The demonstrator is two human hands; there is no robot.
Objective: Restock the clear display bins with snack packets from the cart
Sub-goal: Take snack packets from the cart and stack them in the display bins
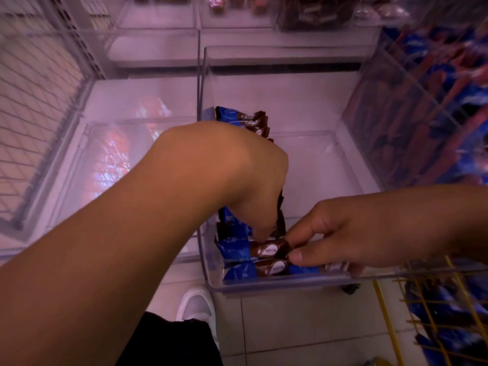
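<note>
A clear display bin (317, 282) stands in front of me, with a row of blue-and-brown snack packets (237, 120) along its left wall. My left hand (245, 180) reaches down into the bin over that row, its fingers curled onto the packets; the palm side is hidden. My right hand (340, 236) comes in from the right over the front wall and pinches the brown end of one snack packet (266, 249) near the front of the row. More such packets lie under it at the bin's front.
A yellow wire cart (435, 313) with blue packets stands at the lower right. A full clear bin (412, 107) of blue packets is to the right, another clear bin (111, 159) to the left. Shelf bins (311, 11) sit behind. My white shoe (196, 305) is on the tiled floor.
</note>
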